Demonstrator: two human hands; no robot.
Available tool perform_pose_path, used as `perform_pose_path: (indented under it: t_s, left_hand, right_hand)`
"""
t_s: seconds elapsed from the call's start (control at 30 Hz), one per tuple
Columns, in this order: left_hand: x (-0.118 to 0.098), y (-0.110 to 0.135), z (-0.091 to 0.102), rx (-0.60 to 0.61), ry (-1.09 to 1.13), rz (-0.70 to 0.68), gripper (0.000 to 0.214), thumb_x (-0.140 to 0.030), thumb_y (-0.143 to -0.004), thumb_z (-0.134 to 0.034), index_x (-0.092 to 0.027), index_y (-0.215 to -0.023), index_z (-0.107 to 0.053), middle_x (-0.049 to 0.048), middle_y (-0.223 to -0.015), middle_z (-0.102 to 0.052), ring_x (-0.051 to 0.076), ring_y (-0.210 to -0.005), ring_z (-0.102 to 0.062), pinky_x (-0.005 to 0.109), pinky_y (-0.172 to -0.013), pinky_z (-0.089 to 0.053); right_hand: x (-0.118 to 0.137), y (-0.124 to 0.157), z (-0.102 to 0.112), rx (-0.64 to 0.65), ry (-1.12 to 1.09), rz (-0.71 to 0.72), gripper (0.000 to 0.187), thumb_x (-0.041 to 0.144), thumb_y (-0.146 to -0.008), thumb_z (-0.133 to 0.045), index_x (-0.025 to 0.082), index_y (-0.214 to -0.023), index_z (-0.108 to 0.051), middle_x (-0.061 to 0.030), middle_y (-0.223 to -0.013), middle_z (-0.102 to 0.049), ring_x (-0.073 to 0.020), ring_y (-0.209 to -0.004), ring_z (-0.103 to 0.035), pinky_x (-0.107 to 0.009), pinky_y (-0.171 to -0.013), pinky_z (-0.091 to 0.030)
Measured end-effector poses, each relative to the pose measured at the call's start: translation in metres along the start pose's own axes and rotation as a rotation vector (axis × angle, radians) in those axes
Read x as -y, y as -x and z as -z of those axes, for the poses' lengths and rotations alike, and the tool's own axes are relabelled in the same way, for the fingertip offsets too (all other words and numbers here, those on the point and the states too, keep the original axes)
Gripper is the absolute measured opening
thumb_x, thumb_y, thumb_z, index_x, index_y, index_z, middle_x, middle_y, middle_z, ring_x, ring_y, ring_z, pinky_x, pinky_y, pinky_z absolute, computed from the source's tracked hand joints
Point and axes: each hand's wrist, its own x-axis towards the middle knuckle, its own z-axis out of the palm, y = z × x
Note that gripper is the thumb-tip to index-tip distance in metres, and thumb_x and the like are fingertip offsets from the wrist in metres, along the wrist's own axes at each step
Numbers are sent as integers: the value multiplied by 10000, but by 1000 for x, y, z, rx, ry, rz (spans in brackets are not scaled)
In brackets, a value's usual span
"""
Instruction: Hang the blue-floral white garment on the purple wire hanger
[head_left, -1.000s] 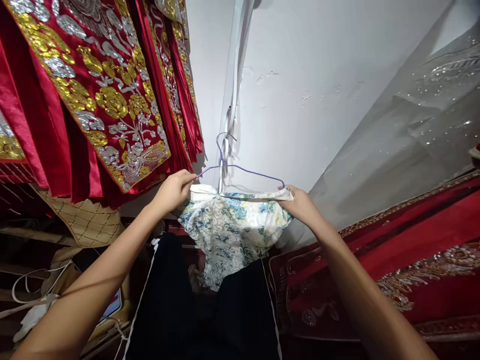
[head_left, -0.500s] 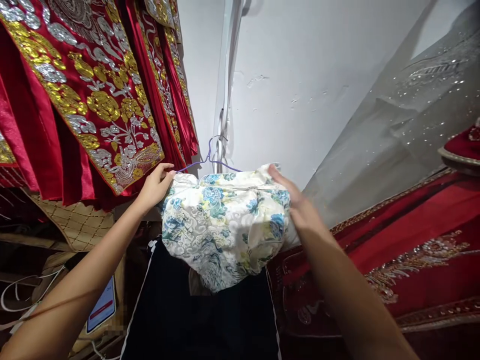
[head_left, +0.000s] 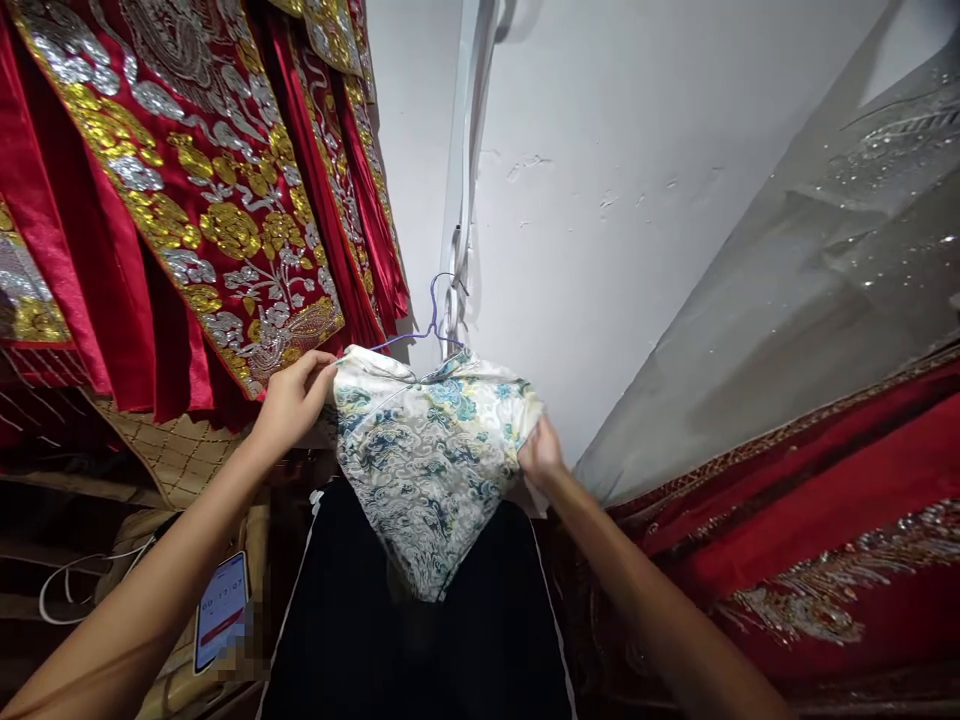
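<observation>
A white garment with blue and yellow flowers and a grey-blue wave pattern [head_left: 427, 455] hangs on a thin purple hanger [head_left: 433, 312]. Its lower end tapers to a point. My left hand [head_left: 296, 400] pinches the garment's upper left corner between thumb and fingers. On the other side, my right hand [head_left: 541, 455] is closed on the right edge, slightly blurred. The hanger's hook is up by a narrow white upright [head_left: 469, 150] on the wall; what it hooks onto is hard to make out.
Red robes with gold and silver embroidery [head_left: 247, 200] hang at left. A sheer sparkling grey fabric [head_left: 787, 290] and a beaded red garment [head_left: 840, 520] fill the right. A lit phone [head_left: 221, 610] lies on a bamboo stand at lower left, near a white cable [head_left: 67, 600].
My right hand has moved down and inward from the garment's upper right corner to its right edge. The garment has narrowed from a wide folded shape to a downward-pointing triangle.
</observation>
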Motion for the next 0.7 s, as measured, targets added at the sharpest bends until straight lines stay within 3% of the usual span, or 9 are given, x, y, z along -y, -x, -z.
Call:
perform_pose_path:
  t_s: [0.07, 0.2, 0.3, 0.37, 0.47, 0.57, 0.63, 0.7]
  left_hand:
    - [-4, -2, 1, 23, 4, -4, 336, -438, -961, -437, -190, -1025, -654, 36, -954, -714, 200, -858, -628, 259, -749, -437]
    - [-24, -13, -10, -18, 33, 21, 391, -501, -959, -433, -187, -919, -662, 13, -812, -681, 176, -750, -592, 258, -667, -399]
    - [-37, -22, -22, -78, 35, 11, 394, -550, -901, -524, -188, -781, -621, -7, -693, -609, 153, -652, -529, 262, -616, -363]
    - [-40, -24, -29, -148, 82, 16, 430, -574, -887, -533, -192, -688, -546, -17, -621, -522, 138, -601, -464, 268, -590, -333]
    - [-41, -18, -35, -280, 280, 119, 501, -607, -934, -405, -205, -635, -423, -13, -591, -433, 128, -581, -405, 283, -579, -315]
    - [-54, -6, -38, -322, 570, 247, 576, -624, -982, -133, -226, -605, -309, 0, -567, -389, 126, -545, -374, 312, -576, -328]
    - [-71, 2, -42, -198, 766, 285, 616, -663, -954, 9, -236, -576, -225, -1, -518, -323, 131, -497, -336, 332, -559, -344]
    - [-91, 7, -48, 32, 928, 298, 628, -705, -930, 7, -242, -551, -184, -5, -473, -271, 138, -463, -314, 348, -547, -374]
  right_hand:
    - [16, -16, 18, 52, -62, -37, 787, 730, -941, -145, 180, -1265, -606, -168, -1249, -649, -324, -1153, -624, -559, -907, -542]
    - [87, -40, 34, 118, -85, 45, 845, 783, -896, -157, 212, -1439, -464, -141, -1478, -493, -332, -1304, -535, -575, -975, -496]
    - [134, -31, 10, 99, 12, 182, 764, 720, -933, -135, 271, -1495, -390, -96, -1501, -475, -318, -1351, -488, -612, -994, -459]
    - [147, -14, -13, 129, 88, 251, 672, 629, -972, -176, 277, -1505, -382, -88, -1464, -518, -309, -1347, -491, -616, -1006, -452]
    - [131, 13, -37, 277, 240, 302, 561, 480, -1000, -279, 265, -1504, -397, -88, -1463, -525, -293, -1366, -472, -576, -1070, -425]
    - [90, 29, -46, 345, 515, 394, 609, 383, -937, -479, 280, -1524, -357, -67, -1554, -416, -293, -1457, -340, -552, -1184, -296]
    - [59, 33, -51, 373, 698, 472, 796, 338, -849, -593, 246, -1566, -259, -85, -1612, -302, -318, -1497, -239, -556, -1216, -227]
    - [37, 36, -60, 416, 804, 549, 958, 303, -766, -634, 177, -1588, -158, -137, -1633, -221, -363, -1502, -194, -581, -1212, -208]
